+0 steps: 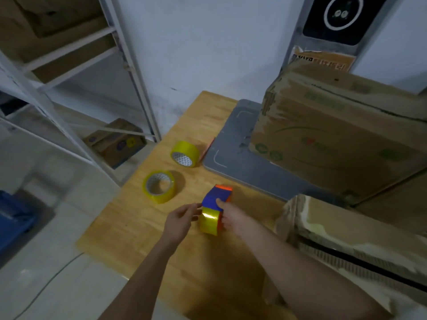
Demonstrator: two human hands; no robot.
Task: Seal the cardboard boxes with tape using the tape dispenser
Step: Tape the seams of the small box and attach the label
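The tape dispenser (216, 204) has a blue body with an orange edge at its far end and an orange side plate, and a roll of yellowish clear tape (209, 221) sits in its near end, shiny on its curved face. It stands on the wooden table (138, 227), near the middle of the near half. The right hand (231, 217) grasps it from the right, thumb laid over the blue top. The left hand (182, 219) is beside it on the left, fingers loosely bent, fingertips at the blue body (whether they touch or pinch it I cannot tell).

Two spare tape rolls lie farther left on the table: the nearer roll (159, 186) lies flat, the farther roll (185, 154) stands on its edge.

A large cardboard box (335, 135) with green print stands on a grey platform (233, 158) at the far right. A second cardboard box (346, 239) lies at the near right, with a dark gap between its top flaps.

To the left is a white metal shelf rack (69, 88) with a small printed carton (115, 144) on its lowest level, in front of a pale wall (196, 42).
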